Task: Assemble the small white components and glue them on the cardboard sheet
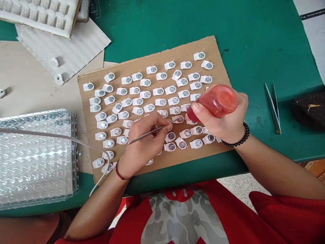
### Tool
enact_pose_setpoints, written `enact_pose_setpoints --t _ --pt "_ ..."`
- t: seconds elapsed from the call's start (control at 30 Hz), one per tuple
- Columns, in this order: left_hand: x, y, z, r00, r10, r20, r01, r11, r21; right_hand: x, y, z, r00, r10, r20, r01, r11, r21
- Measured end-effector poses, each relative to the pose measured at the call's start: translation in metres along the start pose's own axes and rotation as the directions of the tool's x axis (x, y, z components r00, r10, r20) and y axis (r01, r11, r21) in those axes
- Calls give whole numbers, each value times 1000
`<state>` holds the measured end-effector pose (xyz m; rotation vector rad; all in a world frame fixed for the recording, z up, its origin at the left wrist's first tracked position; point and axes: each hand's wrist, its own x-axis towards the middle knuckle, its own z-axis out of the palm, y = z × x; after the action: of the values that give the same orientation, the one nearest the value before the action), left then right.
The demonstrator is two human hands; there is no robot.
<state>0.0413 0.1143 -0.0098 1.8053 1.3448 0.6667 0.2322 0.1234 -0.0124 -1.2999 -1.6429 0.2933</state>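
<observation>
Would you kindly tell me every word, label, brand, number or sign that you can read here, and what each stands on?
No text is clear enough to quote.
Handwritten marks on the beige sheet: too small to read.
Dark strip at the upper right: any lettering is too blurred to read.
Red bottle in the right hand: no label shows.
</observation>
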Motion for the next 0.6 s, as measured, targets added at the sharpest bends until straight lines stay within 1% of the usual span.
enact_pose_setpoints --t 0.2,0.5,0.6 --pt "0 0 -1 1000 -5 4 5 1000 -21 1 1 0 1000 -12 -17 12 1000 -11" --pt "0 -1 0 1000 -3 -1 3 1000 -11 1 3 -1 1000 -3 0 3 999 -43" --pt "-1 -1 0 1000 -6 -2 6 1000 -15 1 3 -1 1000 -21 -8 21 999 -33"
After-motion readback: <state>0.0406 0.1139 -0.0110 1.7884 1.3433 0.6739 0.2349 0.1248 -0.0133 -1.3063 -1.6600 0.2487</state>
